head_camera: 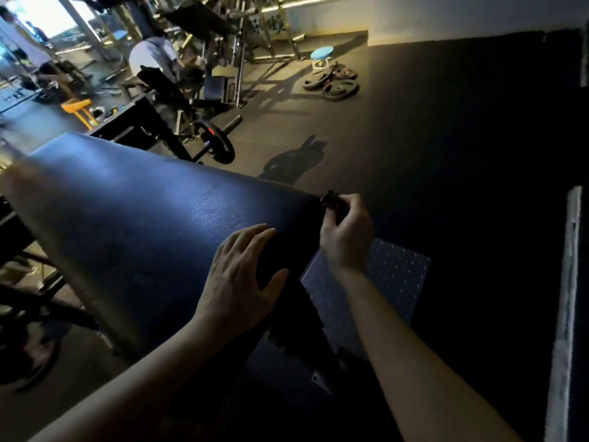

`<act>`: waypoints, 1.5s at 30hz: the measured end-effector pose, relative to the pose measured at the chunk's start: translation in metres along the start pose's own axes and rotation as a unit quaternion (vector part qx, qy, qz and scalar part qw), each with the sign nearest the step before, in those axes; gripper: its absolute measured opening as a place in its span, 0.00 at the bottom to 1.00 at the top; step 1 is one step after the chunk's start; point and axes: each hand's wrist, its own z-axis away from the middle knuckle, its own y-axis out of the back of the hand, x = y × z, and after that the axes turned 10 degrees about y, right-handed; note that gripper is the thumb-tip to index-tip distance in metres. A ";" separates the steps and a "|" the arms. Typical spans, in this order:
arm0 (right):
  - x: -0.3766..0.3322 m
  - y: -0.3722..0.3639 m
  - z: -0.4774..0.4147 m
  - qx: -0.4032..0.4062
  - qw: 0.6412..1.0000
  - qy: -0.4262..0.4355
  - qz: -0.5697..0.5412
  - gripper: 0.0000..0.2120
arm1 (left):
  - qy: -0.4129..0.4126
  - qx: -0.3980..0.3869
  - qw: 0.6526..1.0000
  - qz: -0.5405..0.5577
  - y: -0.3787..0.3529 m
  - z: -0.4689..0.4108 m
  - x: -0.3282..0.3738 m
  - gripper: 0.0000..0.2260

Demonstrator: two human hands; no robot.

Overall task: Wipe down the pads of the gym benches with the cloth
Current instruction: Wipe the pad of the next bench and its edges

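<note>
bench pad (pixel 143 218): dark blue, glossy, inclined | cloth (pixel 328 201): dark, bunched, at pad's right edge

bench pad (pixel 153 218): grained leather-look, soft sheen | floor (pixel 446 148): matt dark rubber-like | cloth (pixel 329 201): dark crumpled fabric

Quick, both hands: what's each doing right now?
Left hand: open, flat on the bench pad.
Right hand: pinching a small dark wad, probably the cloth.

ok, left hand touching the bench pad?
Touching. Head view: the left hand lies flat on the bench pad, fingers spread on its surface, thumb at the near edge.
</note>
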 end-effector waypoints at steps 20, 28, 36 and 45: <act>-0.004 0.027 0.087 -0.189 0.969 0.133 -0.084 0.11 | 0.046 -0.011 0.999 -0.016 0.002 -0.002 0.010 0.28; 0.012 -0.001 -0.054 -0.134 0.991 0.017 0.021 0.11 | 0.049 -0.005 0.999 -0.011 0.001 0.000 0.007 0.27; -0.012 0.041 0.082 -0.247 0.961 0.022 -0.119 0.11 | 0.039 0.004 0.999 0.012 0.001 0.001 0.003 0.28; 0.020 0.075 -0.061 -0.198 0.954 -0.098 -0.204 0.09 | 0.120 0.009 0.992 0.038 0.012 -0.035 0.020 0.26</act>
